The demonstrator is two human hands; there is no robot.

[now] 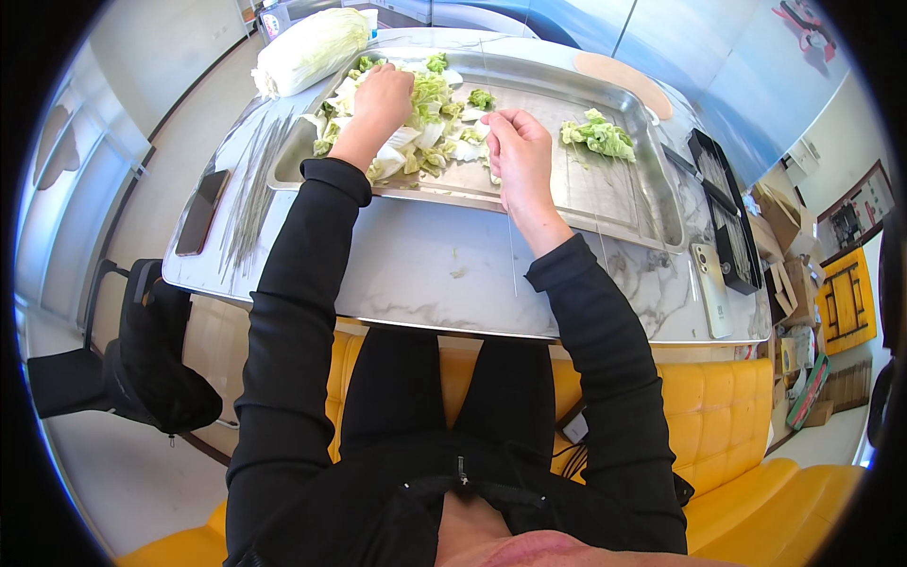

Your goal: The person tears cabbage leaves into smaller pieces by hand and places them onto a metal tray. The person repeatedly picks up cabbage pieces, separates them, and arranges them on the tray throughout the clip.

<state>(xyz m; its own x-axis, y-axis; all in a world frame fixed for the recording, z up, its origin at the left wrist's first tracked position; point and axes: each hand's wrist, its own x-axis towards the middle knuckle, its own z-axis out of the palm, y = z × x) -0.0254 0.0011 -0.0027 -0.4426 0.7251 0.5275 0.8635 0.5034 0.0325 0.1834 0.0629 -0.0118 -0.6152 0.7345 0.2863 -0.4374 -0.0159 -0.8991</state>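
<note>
My left hand [382, 99] reaches into a heap of torn napa cabbage leaves [429, 96] on the left side of a metal tray [655, 205]. Its fingertips are hidden, so whether it grips a leaf is unclear. My right hand [521, 152] pinches a thin skewer [513, 255], whose end sticks out below the wrist over the table. Small pale leaf pieces lie close to the right fingertips. Further right in the tray sits a separate bunch of cabbage leaves [599, 136], with thin skewers about it.
A whole napa cabbage [312, 53] lies behind the tray's left end. Many loose skewers [255, 191] and a dark phone [203, 212] are at left. On the right are a knife [701, 181], a black box [730, 212] and a light phone [711, 290]. A round board [623, 81] lies behind.
</note>
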